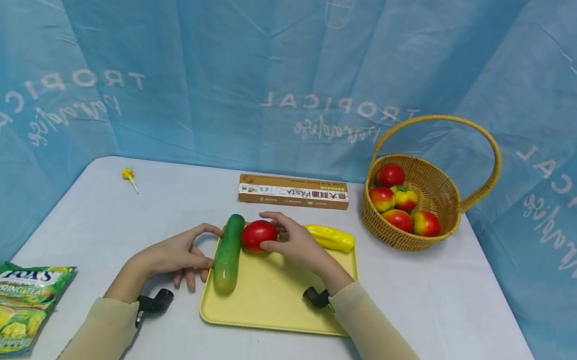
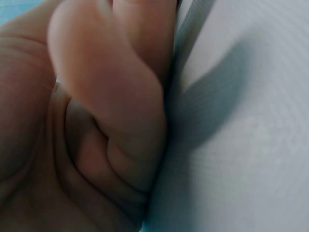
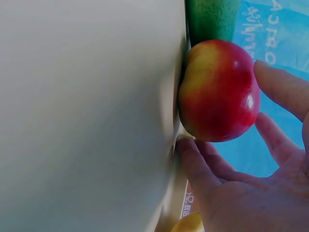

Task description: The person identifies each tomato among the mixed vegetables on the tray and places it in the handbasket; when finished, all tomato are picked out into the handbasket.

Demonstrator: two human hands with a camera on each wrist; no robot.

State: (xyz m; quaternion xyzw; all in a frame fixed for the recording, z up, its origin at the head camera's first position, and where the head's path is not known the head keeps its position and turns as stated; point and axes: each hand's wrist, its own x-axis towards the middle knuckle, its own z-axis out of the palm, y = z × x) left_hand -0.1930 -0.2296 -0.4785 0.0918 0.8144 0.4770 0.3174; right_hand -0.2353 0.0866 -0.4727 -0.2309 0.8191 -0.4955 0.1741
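Observation:
A green cucumber (image 1: 229, 255) lies lengthwise along the left side of a yellow tray (image 1: 274, 315). My left hand (image 1: 173, 256) is beside it, index finger and thumb tips right at its left side, the other fingers hanging loosely over the tablecloth. In the left wrist view, blurred fingers (image 2: 111, 82) fill most of the picture. A shiny red-and-yellow apple (image 3: 219, 92) sits against the cucumber near the tray's far edge. My right hand (image 1: 296, 243) holds it from the right, thumb and fingers curved about it. Behind that hand lies a yellow banana-shaped thing (image 1: 333, 237).
A wicker basket (image 1: 408, 241) with a tall handle and several red-yellow fruits stands at the back right. A pasta box (image 1: 294, 193) lies behind the tray. At the left are a yellow lollipop (image 1: 129, 175) and a green candy bag (image 1: 8, 309). Blue curtains (image 1: 215, 69) surround the table.

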